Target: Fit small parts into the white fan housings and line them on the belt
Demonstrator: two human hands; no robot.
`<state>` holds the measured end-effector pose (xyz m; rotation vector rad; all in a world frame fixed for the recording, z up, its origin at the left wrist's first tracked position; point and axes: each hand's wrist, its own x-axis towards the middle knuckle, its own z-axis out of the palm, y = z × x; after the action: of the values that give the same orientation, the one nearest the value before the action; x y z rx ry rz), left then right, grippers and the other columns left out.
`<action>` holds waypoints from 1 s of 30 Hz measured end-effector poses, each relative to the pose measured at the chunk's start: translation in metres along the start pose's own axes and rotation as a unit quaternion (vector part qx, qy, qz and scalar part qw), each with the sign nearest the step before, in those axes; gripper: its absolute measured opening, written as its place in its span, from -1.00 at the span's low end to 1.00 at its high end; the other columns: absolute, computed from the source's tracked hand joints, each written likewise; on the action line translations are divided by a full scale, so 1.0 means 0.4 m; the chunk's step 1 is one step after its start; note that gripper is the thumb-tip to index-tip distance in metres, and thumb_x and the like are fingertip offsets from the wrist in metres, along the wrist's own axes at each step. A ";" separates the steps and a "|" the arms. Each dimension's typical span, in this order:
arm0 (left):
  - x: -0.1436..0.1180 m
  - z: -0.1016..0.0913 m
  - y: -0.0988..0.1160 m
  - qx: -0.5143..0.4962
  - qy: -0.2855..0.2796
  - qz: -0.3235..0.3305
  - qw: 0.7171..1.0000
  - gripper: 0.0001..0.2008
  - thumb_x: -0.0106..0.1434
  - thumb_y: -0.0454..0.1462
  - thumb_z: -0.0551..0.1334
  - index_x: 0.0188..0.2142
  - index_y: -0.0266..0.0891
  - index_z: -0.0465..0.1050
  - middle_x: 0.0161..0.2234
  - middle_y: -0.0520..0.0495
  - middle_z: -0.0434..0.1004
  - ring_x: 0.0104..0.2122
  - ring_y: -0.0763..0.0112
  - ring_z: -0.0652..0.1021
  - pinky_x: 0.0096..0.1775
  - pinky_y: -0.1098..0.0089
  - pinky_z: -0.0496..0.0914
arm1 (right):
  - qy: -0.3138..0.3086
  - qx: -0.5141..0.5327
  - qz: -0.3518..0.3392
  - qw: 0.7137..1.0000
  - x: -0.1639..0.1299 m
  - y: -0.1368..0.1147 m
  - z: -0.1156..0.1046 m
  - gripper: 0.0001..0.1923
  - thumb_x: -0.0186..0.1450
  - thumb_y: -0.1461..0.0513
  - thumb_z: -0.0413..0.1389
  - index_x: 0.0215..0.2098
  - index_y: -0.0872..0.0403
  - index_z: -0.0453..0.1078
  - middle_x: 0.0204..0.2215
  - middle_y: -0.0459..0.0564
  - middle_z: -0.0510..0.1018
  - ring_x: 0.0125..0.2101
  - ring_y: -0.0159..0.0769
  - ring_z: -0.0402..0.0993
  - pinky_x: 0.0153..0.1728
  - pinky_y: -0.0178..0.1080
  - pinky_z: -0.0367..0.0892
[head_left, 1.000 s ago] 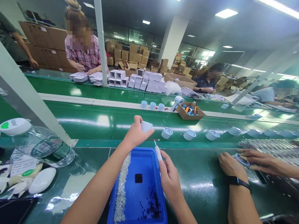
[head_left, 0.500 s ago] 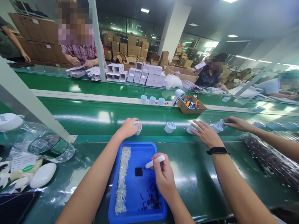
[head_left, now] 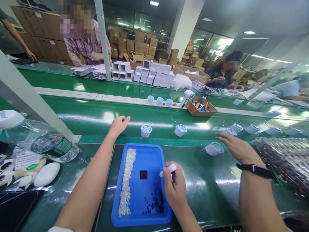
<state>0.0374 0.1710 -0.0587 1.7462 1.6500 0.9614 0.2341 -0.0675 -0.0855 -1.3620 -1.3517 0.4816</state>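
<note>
Right hand (head_left: 175,187) grips white pen tool (head_left: 168,169) over blue tray (head_left: 154,150)

We see a glossy green workbench (head_left: 212,190) bearing a shallow blue plastic tray (head_left: 141,220), a clear plastic bottle (head_left: 41,141) lying down and a white oval case (head_left: 47,174). On the green conveyor belt (head_left: 91,119) beyond stand small white round plastic housings (head_left: 146,130).

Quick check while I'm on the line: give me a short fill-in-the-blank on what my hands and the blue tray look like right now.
1. The right hand grips a white ____ tool over the blue tray.
2. The left hand is ____, with nothing in it.
3. The small white round part on the green belt lies to the ____ of the left hand.
4. The strip of pale bits runs along the tray's ____ side.

Missing words: pen-like; empty; right; left
</note>
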 end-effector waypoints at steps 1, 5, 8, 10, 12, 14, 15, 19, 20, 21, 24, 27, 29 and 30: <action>0.000 0.002 -0.009 0.000 0.019 -0.006 1.000 -0.61 0.20 -0.10 0.11 -0.68 -0.20 0.13 -0.69 0.10 0.18 -0.57 0.47 0.25 -0.45 0.41 0.11 | 0.014 0.006 0.004 1.000 -0.005 0.003 -0.002 -0.87 0.45 0.15 -0.07 -0.22 0.01 0.23 -0.46 -0.14 0.34 -0.48 -0.33 0.28 -0.45 -0.30 0.20; -0.002 0.006 -0.043 0.001 0.091 -0.018 0.996 -0.54 0.19 -0.15 0.12 -0.72 -0.19 -0.06 -0.72 0.12 -0.07 -0.60 0.50 0.08 -0.48 0.39 -0.01 | 0.021 0.025 0.010 0.999 -0.017 0.012 0.000 -0.87 0.46 0.14 -0.07 -0.20 0.01 0.23 -0.44 -0.14 0.33 -0.47 -0.35 0.29 -0.42 -0.32 0.22; -0.003 0.006 -0.057 -0.002 0.118 -0.018 0.993 -0.52 0.18 -0.18 0.14 -0.71 -0.20 -0.11 -0.71 0.12 -0.13 -0.59 0.50 0.04 -0.48 0.38 -0.04 | 0.007 0.030 0.012 0.999 -0.019 0.017 0.006 -0.86 0.46 0.14 -0.08 -0.20 0.01 0.22 -0.43 -0.14 0.34 -0.46 -0.35 0.30 -0.41 -0.31 0.22; -0.003 0.006 -0.062 -0.006 0.126 -0.020 0.992 -0.53 0.18 -0.20 0.14 -0.72 -0.20 -0.11 -0.71 0.12 -0.13 -0.59 0.50 0.04 -0.48 0.37 -0.03 | -0.006 0.026 0.014 1.000 -0.020 0.020 0.008 -0.85 0.46 0.14 -0.09 -0.21 0.02 0.21 -0.43 -0.13 0.33 -0.46 -0.34 0.29 -0.41 -0.30 0.21; -0.003 0.007 -0.065 -0.011 0.129 -0.025 0.991 -0.54 0.17 -0.23 0.14 -0.72 -0.20 -0.09 -0.71 0.12 -0.12 -0.59 0.50 0.05 -0.47 0.37 -0.02 | -0.014 0.012 0.009 1.000 -0.021 0.023 0.006 -0.86 0.46 0.14 -0.09 -0.22 0.02 0.21 -0.44 -0.14 0.32 -0.46 -0.33 0.29 -0.42 -0.30 0.20; -0.002 0.008 -0.067 -0.019 0.134 -0.032 0.990 -0.55 0.18 -0.24 0.13 -0.72 -0.20 -0.08 -0.71 0.12 -0.10 -0.59 0.49 0.07 -0.46 0.37 -0.01 | -0.026 -0.012 -0.006 1.000 -0.021 0.021 0.003 -0.86 0.45 0.15 -0.09 -0.23 0.01 0.21 -0.44 -0.14 0.31 -0.46 -0.33 0.28 -0.44 -0.30 0.18; -0.002 0.009 -0.068 -0.025 0.139 -0.037 0.989 -0.56 0.19 -0.23 0.12 -0.71 -0.20 -0.06 -0.71 0.12 -0.07 -0.58 0.49 0.08 -0.46 0.37 0.00 | -0.037 -0.024 -0.012 0.999 -0.019 0.018 0.003 -0.87 0.45 0.16 -0.08 -0.24 0.01 0.22 -0.44 -0.14 0.32 -0.46 -0.33 0.27 -0.44 -0.30 0.18; 0.002 0.012 -0.074 -0.050 0.168 -0.067 0.982 -0.65 0.26 -0.19 0.03 -0.63 -0.17 0.01 -0.65 0.10 0.07 -0.54 0.46 0.17 -0.43 0.39 0.06 | -0.092 -0.015 -0.036 0.995 -0.005 -0.012 0.022 -0.87 0.44 0.17 -0.09 -0.20 0.01 0.24 -0.37 -0.09 0.37 -0.40 -0.30 0.32 -0.38 -0.29 0.23; 0.004 0.014 -0.076 -0.057 0.173 -0.073 0.981 -0.68 0.27 -0.18 0.01 -0.60 -0.16 0.04 -0.63 0.10 0.11 -0.53 0.45 0.21 -0.42 0.39 0.09 | -0.118 -0.006 -0.038 0.992 -0.001 -0.023 0.030 -0.86 0.44 0.17 -0.09 -0.21 0.01 0.25 -0.38 -0.09 0.37 -0.40 -0.29 0.32 -0.38 -0.29 0.24; 0.006 0.015 -0.079 -0.064 0.174 -0.076 0.980 -0.71 0.27 -0.18 0.00 -0.56 -0.16 0.07 -0.60 0.09 0.16 -0.51 0.43 0.24 -0.40 0.40 0.12 | -0.142 0.004 -0.040 0.989 0.004 -0.035 0.038 -0.86 0.44 0.17 -0.08 -0.24 0.01 0.26 -0.40 -0.09 0.37 -0.42 -0.29 0.32 -0.38 -0.29 0.23; 0.011 0.021 -0.091 -0.094 0.145 -0.073 0.982 -0.80 0.28 -0.19 -0.06 -0.42 -0.17 0.20 -0.56 0.07 0.27 -0.51 0.41 0.35 -0.40 0.41 0.21 | -0.126 0.040 -0.036 0.991 0.013 -0.067 0.048 -0.86 0.42 0.17 -0.03 -0.27 0.02 0.28 -0.41 -0.10 0.37 -0.44 -0.30 0.32 -0.39 -0.29 0.24; 0.013 0.025 -0.098 -0.117 0.098 -0.060 0.986 -0.69 0.30 -0.15 -0.15 -0.38 -0.19 0.29 -0.58 0.07 0.32 -0.60 0.43 0.38 -0.45 0.41 0.26 | -0.011 0.104 -0.013 0.994 0.017 -0.080 0.033 -0.87 0.42 0.13 0.00 -0.21 0.01 0.30 -0.40 -0.10 0.38 -0.47 -0.34 0.35 -0.45 -0.33 0.28; 0.011 0.025 -0.097 -0.117 0.080 -0.055 0.988 -0.59 0.30 -0.07 -0.16 -0.46 -0.19 0.30 -0.63 0.06 0.30 -0.62 0.42 0.37 -0.48 0.41 0.25 | 0.033 0.136 0.029 0.990 0.018 -0.075 0.020 -0.81 0.41 0.07 0.03 -0.25 0.02 0.30 -0.47 -0.13 0.36 -0.53 -0.36 0.33 -0.51 -0.36 0.28; 0.009 0.024 -0.095 -0.112 0.076 -0.053 0.989 -0.56 0.29 -0.02 -0.14 -0.52 -0.19 0.30 -0.66 0.05 0.29 -0.61 0.41 0.37 -0.48 0.40 0.24 | 0.047 0.150 0.053 0.986 0.018 -0.069 0.015 -0.76 0.39 0.03 0.04 -0.28 0.03 0.29 -0.50 -0.14 0.35 -0.55 -0.37 0.33 -0.51 -0.36 0.28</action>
<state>0.0220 0.1790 -0.0941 1.4530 1.6386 1.2029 0.2190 -0.0657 -0.0608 -1.1947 -1.0836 0.6563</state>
